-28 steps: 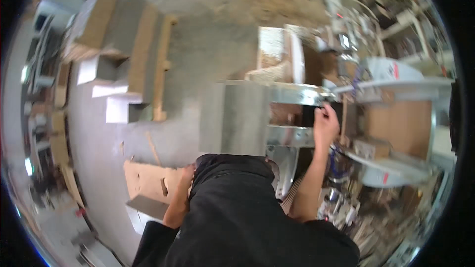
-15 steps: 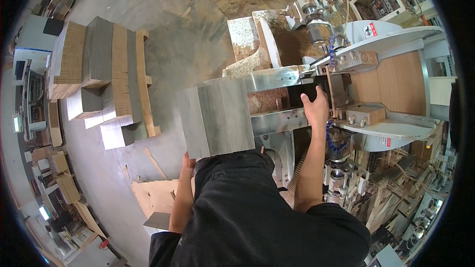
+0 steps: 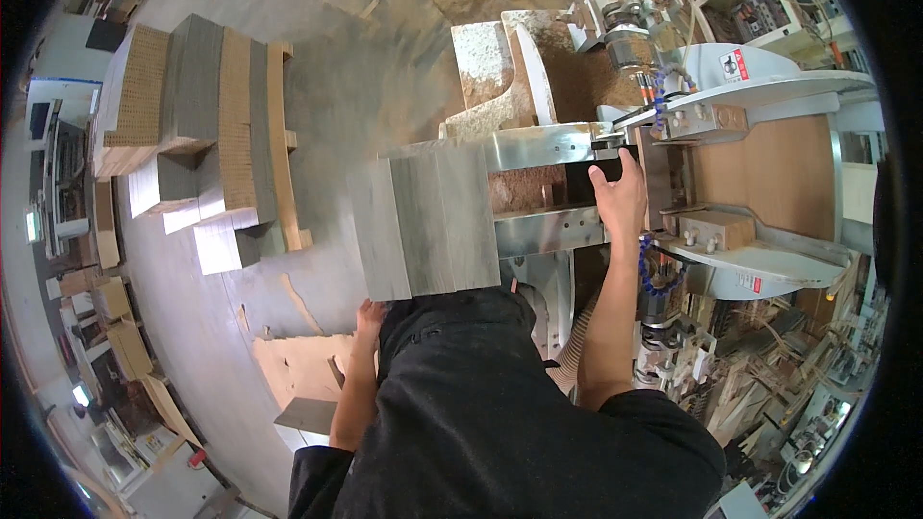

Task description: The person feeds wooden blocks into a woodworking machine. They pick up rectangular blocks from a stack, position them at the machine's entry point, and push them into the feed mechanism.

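Left hand [image 3: 367, 316]: sitting at near-left corner of grey planks [image 3: 433, 226], cannot tell whether gripping | right hand [image 3: 623, 200]: spreading thumb from fingers beside black part [image 3: 580, 189] | planks: lying at metal rails' [image 3: 548, 230] left ends

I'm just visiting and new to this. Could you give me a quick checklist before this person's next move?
1. Grey boards side by side at the metal rails' left end: ok.
2. Left hand gripping the boards: cannot tell; it is by their near left corner.
3. Right hand clear of the machine: not ok; it is at the black part, thumb spread.
4. Space between the rails free of dust: not ok; reddish-brown dust shows.
5. Machine stopped: cannot tell.
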